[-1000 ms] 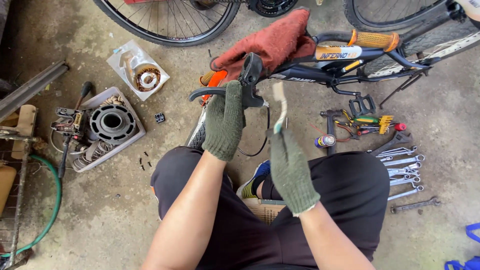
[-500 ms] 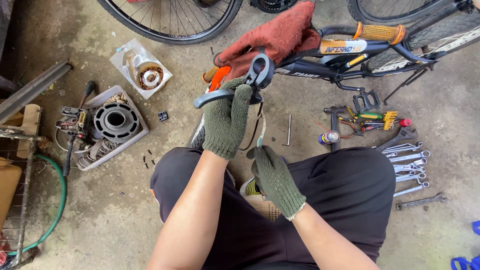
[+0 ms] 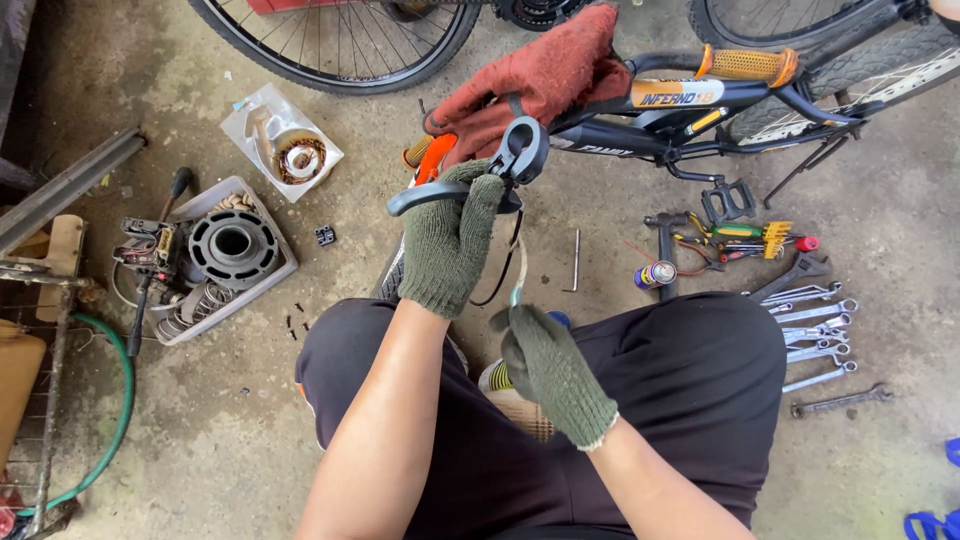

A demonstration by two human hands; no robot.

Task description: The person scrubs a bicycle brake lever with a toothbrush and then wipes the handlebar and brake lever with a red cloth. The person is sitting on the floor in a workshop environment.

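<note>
Left hand (image 3: 450, 240) stays clamped on the brake lever (image 3: 500, 165), held above the floor by the bike (image 3: 700, 95). Right hand (image 3: 550, 365) has dropped toward the lap, pinching the cable (image 3: 518, 275).

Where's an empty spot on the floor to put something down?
Bare concrete lies at lower left, between the green hose and the person's knee, and at upper left between the metal bar and the bicycle wheel. It is crowded on the right around the wrenches and pliers, and by the grey tray of parts.
</note>
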